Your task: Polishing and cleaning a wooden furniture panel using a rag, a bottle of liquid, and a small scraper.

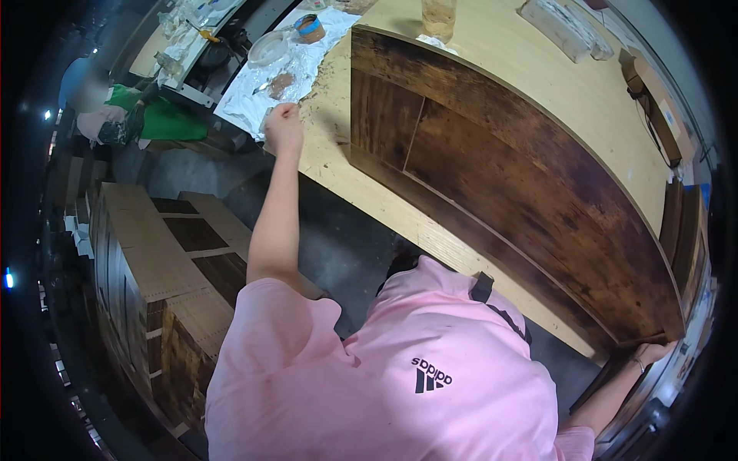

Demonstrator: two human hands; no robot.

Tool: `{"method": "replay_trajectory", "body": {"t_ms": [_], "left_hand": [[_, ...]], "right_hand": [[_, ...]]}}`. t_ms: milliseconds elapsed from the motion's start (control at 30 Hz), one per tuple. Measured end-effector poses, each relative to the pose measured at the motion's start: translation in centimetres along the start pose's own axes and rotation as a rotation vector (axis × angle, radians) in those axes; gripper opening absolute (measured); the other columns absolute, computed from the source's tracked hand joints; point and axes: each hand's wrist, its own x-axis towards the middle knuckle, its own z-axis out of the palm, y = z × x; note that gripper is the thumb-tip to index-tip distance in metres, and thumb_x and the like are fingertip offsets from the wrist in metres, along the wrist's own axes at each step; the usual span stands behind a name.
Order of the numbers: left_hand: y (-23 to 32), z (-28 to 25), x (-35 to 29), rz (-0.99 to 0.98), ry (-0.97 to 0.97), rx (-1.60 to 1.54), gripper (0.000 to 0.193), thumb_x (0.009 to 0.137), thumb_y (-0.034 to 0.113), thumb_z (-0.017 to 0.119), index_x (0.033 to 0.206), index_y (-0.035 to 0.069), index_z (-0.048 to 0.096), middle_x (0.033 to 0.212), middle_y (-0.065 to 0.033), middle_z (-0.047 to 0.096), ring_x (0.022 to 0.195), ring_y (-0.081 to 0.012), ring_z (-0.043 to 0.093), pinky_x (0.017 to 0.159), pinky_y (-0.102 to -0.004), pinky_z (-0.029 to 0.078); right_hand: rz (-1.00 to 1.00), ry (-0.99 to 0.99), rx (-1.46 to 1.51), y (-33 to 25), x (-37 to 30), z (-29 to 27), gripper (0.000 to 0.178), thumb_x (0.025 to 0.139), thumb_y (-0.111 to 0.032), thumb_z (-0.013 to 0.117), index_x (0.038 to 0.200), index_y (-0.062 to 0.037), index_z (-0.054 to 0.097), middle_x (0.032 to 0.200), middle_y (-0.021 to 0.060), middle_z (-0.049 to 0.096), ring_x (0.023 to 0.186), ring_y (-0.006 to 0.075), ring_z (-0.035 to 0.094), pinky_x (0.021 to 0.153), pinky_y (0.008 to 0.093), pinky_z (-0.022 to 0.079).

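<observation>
A long dark-brown wood-grain panel (507,177) with thin light seam lines rests on the pale workbench (327,150). My left hand (284,129) is closed in a pinch beside the white plastic sheet (240,107) at the bench's left end. Something thin and greyish shows by its fingers, too small to make out. On the sheet near that hand lies a lump of brown paste (282,86). My right hand (656,353) grips the panel's lower right corner, its fingers partly hidden.
A clear round tub (269,50) and a brown pot with a blue rim (310,29) stand on the sheet. A brownish jar (438,19) and a wrapped white bundle (565,29) sit behind the panel. Stacked cartons (146,238) are at left; a person in green (173,119) is beyond.
</observation>
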Motion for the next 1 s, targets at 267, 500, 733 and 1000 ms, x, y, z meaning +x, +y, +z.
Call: {"method": "replay_trajectory", "body": {"t_ms": [267, 500, 733, 1000], "left_hand": [[0.3, -0.3, 4.1, 0.12, -0.003, 0.323, 0.011, 0.083, 0.02, 0.064, 0.088, 0.016, 0.073, 0.083, -0.0114, 0.07, 0.08, -0.0314, 0.067, 0.071, -0.0409, 0.051], [1.2, 2.8, 5.7, 0.221, -0.117, 0.532, 0.009, 0.083, 0.017, 0.063, 0.084, 0.013, 0.07, 0.09, -0.014, 0.067, 0.089, -0.0332, 0.063, 0.075, -0.0431, 0.049], [1.1, 3.5, 5.6, 0.551, -0.074, 0.538, 0.007, 0.084, 0.012, 0.062, 0.086, 0.012, 0.068, 0.097, -0.0112, 0.062, 0.092, -0.0328, 0.061, 0.075, -0.044, 0.05], [0.3, 3.7, 5.9, 0.361, -0.115, 0.65, 0.009, 0.083, 0.014, 0.061, 0.086, 0.008, 0.068, 0.101, -0.014, 0.063, 0.091, -0.035, 0.063, 0.075, -0.046, 0.05]], "right_hand": [[-0.039, 0.036, 0.02, 0.5, 0.4, 0.7, 0.053, 0.101, -0.036, 0.036, 0.135, 0.0042, 0.045, 0.14, 0.0146, 0.047, 0.128, 0.0291, 0.045, 0.109, 0.038, 0.032], [0.043, 0.082, 0.056, 0.4, 3.5, -1.5, 0.051, 0.097, -0.038, 0.041, 0.127, 0.0012, 0.053, 0.133, 0.0123, 0.053, 0.121, 0.0269, 0.05, 0.106, 0.0366, 0.034], [-0.015, 0.057, 0.006, 1.3, 5.0, -3.4, 0.051, 0.096, -0.04, 0.045, 0.125, 0.0003, 0.055, 0.127, 0.0118, 0.057, 0.119, 0.0265, 0.052, 0.104, 0.0358, 0.037], [0.043, 0.075, 0.014, 1.6, 5.0, -3.7, 0.048, 0.095, -0.037, 0.046, 0.122, 0.0005, 0.057, 0.128, 0.0122, 0.057, 0.118, 0.0259, 0.052, 0.103, 0.0367, 0.038]]}}
